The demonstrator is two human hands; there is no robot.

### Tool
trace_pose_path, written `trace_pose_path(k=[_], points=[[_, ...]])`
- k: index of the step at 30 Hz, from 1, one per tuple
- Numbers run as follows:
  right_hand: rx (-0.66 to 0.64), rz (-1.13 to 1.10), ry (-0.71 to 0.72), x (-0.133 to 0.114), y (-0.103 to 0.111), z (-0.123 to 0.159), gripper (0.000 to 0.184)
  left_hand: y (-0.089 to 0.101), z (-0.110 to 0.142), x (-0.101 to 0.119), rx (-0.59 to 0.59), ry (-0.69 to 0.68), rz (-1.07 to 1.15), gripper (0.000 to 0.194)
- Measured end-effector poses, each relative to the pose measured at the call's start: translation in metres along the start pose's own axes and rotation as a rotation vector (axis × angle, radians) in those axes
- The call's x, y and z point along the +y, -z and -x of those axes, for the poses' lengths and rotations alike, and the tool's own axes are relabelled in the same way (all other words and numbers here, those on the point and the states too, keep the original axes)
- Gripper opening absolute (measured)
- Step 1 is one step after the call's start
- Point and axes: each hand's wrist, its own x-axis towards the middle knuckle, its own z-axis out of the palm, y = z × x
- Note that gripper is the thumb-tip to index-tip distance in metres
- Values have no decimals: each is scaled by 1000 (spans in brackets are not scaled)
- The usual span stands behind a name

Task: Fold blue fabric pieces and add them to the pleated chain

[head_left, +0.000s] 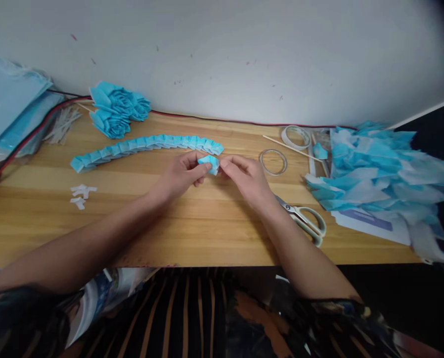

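A small folded piece of light-blue material [213, 163] is held up over the middle of the table. My left hand [184, 171] pinches it, with the thumb lying across its front. Thumb and finger of my right hand [246, 178] are closed at the piece's right edge. Just behind my hands, a curved row of overlapping folded blue pieces [147, 143] lies on the wood. Scissors with pale handles [306, 219] rest beside my right forearm, their blades partly hidden by it.
Blue flowers [117, 107] lie at the back left, near stacked blue sheets [13, 99] and thin white strips [63, 124]. White scraps [80, 193] sit at left. Tape rolls [295, 137], a thin ring [273, 162] and a large pile of blue petals [378, 166] occupy the right. A cable [222, 118] runs along the wall.
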Motion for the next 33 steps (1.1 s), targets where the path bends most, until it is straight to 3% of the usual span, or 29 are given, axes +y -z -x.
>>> trace_pose_path(k=[14, 23, 33], points=[[-8, 44, -24, 1, -1, 0, 21, -2, 1, 4, 9, 6, -68, 10], [-84, 14, -16, -3, 1, 2, 29, -3, 1, 4, 79, -2, -37, 16], [-8, 87, 7, 4, -3, -1, 24, -2, 1, 1, 41, -15, 8, 12]])
